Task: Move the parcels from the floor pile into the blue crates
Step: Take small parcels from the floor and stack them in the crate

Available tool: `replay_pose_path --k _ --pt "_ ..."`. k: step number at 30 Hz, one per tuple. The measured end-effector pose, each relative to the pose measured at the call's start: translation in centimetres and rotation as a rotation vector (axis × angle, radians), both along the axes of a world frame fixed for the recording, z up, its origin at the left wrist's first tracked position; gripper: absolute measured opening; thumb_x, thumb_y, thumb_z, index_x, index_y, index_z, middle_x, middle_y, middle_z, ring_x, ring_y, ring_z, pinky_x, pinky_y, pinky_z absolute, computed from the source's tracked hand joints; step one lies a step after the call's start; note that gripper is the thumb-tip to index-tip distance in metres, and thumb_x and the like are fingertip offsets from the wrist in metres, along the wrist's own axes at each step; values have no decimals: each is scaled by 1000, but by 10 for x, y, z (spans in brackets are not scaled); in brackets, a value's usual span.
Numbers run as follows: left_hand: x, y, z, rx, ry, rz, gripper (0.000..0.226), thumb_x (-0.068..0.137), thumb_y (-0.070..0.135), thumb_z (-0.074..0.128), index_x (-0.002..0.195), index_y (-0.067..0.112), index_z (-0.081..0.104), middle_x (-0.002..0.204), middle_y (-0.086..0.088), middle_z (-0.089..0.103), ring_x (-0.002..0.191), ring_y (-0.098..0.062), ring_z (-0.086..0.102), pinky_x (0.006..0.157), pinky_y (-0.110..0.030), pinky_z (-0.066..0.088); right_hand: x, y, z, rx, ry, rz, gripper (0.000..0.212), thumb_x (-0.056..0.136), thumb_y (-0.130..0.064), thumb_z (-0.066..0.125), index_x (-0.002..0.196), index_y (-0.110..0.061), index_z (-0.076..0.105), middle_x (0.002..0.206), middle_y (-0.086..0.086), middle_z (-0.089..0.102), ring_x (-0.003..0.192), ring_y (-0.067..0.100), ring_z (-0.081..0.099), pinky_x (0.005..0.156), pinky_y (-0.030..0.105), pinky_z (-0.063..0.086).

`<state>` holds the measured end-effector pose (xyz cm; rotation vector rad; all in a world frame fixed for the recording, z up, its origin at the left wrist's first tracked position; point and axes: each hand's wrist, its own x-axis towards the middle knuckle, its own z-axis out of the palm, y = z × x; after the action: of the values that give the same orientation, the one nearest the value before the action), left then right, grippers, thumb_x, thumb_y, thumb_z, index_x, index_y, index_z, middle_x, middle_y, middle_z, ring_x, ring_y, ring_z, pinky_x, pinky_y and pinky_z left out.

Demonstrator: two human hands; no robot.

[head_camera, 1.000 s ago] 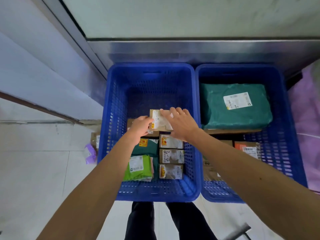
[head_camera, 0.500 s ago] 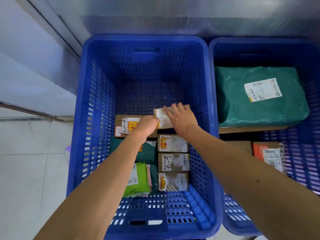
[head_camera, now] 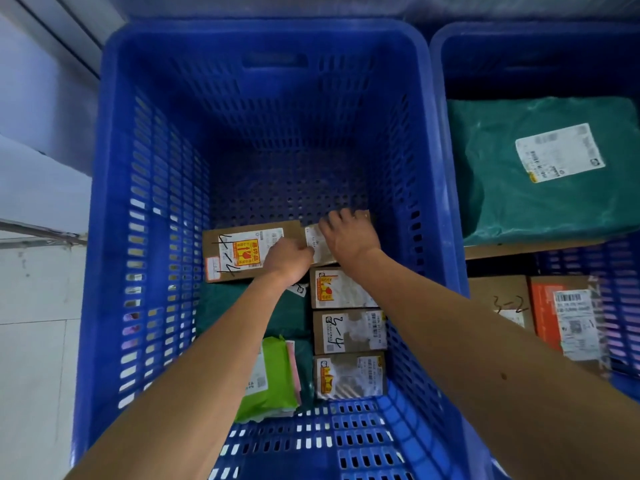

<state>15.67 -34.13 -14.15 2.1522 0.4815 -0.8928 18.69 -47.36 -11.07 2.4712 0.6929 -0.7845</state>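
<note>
While both hands reached deep into the left crate (head_camera: 104,209): a person set a small carton (head_camera: 314,244) at the far end of a row of three like cartons (head_camera: 349,330), just right of a wider labelled box (head_camera: 239,252).
Left grip: the left hand (head_camera: 289,258) had its fingers curled closed on the carton's left edge.
Right grip: the right hand (head_camera: 349,237) lay over the top, fingers hooked round the far edge. Whether the carton already rested on the crate bottom could not be told.
Done so far: the left crate's near half was packed, with a dark green mailer (head_camera: 242,306) and a lime-green pouch (head_camera: 273,379) on the left. The right crate (head_camera: 438,81) held a large teal poly bag (head_camera: 540,168) at the far end, with a pen-marked carton (head_camera: 498,299) and an orange box (head_camera: 561,317) nearer.
Left to do: the perforated bottom showed across the far half of the left crate. The floor pile lay out of view, so the parcels remaining could not be judged.
Materials: the crates were rigid blue plastic, their walls slotted and their bottoms pierced with round holes. The cartons were plain brown board, square-edged, under white printed labels and glossy tape. The mailers were soft, wrinkled film with a slight sheen.
</note>
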Motion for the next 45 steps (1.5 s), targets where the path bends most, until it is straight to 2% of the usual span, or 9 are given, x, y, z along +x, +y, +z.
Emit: replay_pose_path --k 3,6,11,23,27,31,35,40,45 --pt "4 0 -11 64 -83 -32 16 92 25 55 94 13 65 94 -9 66 89 -30 63 76 -35 52 1 -2 -2 7 40 -62 77 94 -22 61 155 -8 17 151 16 31 136 33 37 95 43 42" --pt "9 2 -18 73 -119 -107 40 86 27 62 124 20 58 119 -9 63 105 -31 63 91 -45 54 -6 -10 -11 37 35 -78 86 91 -21 65 157 -6 11 150 15 31 132 32 39 81 39 45" --pt "13 3 -32 193 -191 -317 50 87 28 68 135 23 52 135 -13 52 109 -36 62 89 -43 54 -9 -15 -40 104 95 -186 86 96 -22 59 159 -6 2 152 17 24 135 36 34 94 43 52" --pt "1 1 -44 409 -273 -744 53 99 21 51 151 23 40 140 -19 30 114 -39 55 95 -44 48 -15 -9 -71 181 198 -450 93 95 -22 60 160 -12 -6 164 16 2 152 36 3 111 49 41" --pt "-5 2 -30 387 -219 -788 56 101 25 47 155 23 31 146 -19 26 125 -38 49 103 -44 45 -26 -10 -60 105 105 -369 86 100 -24 52 158 -1 -6 164 19 6 152 32 11 106 43 46" --pt "-17 8 -5 378 -181 -838 60 101 34 44 157 27 25 149 -15 31 130 -37 44 106 -45 44 -48 -11 -43 58 108 -270 77 106 -31 42 158 -3 -6 167 18 -1 153 32 13 112 41 38" --pt "-34 18 31 392 -169 -928 61 100 52 35 156 28 25 152 -13 36 132 -35 45 102 -47 45 -60 -10 -13 84 196 -298 79 104 -39 47 160 -7 1 167 14 4 149 32 20 109 45 41" --pt "-44 33 87 383 -146 -922 60 100 56 33 154 32 26 160 -10 27 138 -34 40 107 -48 42 -75 -3 41 119 147 -295 66 100 -41 52 153 -10 25 149 12 37 129 30 46 93 43 47" --pt "-60 49 146 382 -150 -915 62 100 51 34 157 29 22 165 -7 20 145 -33 33 113 -49 37 -101 9 94 87 192 -320 58 101 -40 51 146 -7 37 145 12 49 130 28 51 100 41 45"
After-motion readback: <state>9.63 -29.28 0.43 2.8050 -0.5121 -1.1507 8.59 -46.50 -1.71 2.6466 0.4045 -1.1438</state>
